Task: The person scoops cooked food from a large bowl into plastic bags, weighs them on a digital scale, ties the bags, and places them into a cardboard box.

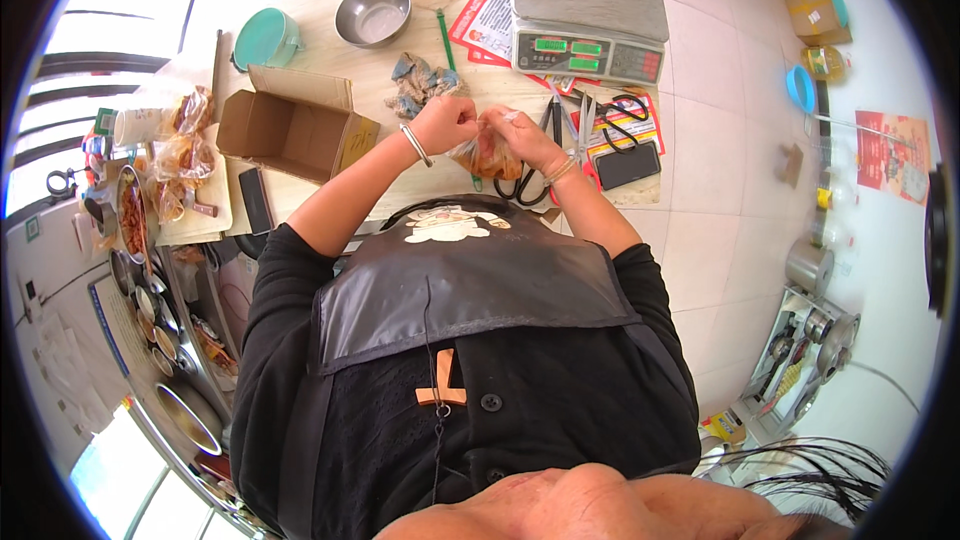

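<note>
A clear plastic bag [491,161] of orange-brown food is between my two hands, just above the table's near side. My right hand [523,136] grips the gathered top of the bag, and a bit of plastic shows over its fingers. My left hand [446,122] is curled with its fingertips at the bag's neck; it seems to pinch the plastic there. Behind my left hand lies a crumpled blue and tan cloth [420,84]. Several pairs of scissors [587,120] lie to the right of my right hand, beside a black phone [628,165].
An open cardboard box [289,131] stands left of my left arm. Farther back are a teal container [266,39], a steel bowl [373,13] and a digital scale [589,11] over printed sheets [487,19]. Bagged food [184,157] and another phone [256,201] lie left.
</note>
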A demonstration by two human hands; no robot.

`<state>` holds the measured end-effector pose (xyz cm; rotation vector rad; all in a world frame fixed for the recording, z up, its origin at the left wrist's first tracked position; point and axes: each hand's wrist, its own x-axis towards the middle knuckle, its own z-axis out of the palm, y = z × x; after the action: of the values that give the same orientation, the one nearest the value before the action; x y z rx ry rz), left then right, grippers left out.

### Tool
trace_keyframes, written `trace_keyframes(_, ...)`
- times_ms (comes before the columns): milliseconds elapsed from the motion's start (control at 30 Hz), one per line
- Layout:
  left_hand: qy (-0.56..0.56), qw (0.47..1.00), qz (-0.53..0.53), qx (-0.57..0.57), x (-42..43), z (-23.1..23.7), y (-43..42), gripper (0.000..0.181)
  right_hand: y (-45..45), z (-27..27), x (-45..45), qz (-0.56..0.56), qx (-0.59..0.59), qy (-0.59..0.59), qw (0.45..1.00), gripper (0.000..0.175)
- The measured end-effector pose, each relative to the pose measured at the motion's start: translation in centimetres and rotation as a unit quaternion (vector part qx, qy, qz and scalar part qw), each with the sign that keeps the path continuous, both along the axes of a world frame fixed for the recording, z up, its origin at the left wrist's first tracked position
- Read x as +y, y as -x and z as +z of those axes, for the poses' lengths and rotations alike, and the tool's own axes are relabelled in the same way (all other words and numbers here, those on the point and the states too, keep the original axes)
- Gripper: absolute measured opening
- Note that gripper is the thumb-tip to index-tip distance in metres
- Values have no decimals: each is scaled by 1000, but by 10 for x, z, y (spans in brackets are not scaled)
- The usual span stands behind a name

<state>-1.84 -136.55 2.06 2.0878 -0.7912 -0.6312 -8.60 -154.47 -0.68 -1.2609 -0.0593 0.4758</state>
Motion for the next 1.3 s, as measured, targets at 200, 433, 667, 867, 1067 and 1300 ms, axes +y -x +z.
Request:
trace_keyframes(200,163,963,90,196,9,-20,0,20,-8,-8,-12,58,14,28,998,19)
trace_keyframes(433,7,989,39,143,-4,-48,10,21,-6,1,-10,38,-153,248,956,8)
trace_keyframes(667,16,946,133,294,0,-34,4,30,-7,-13,4,-94,-472,531,697,8)
trace_keyframes(867,46,948,198,244,-8,-69,-1,26,-2,-3,12,-41,-489,567,662,9)
trace_keyframes(1067,-129,948,290,4,-1,-93,-11,21,43,-29,-1,-20,-403,530,746,19)
trace_keyframes(1300,-255,903,344,-21,13,-124,-12,23,81,-51,-7,-58,-280,412,865,20)
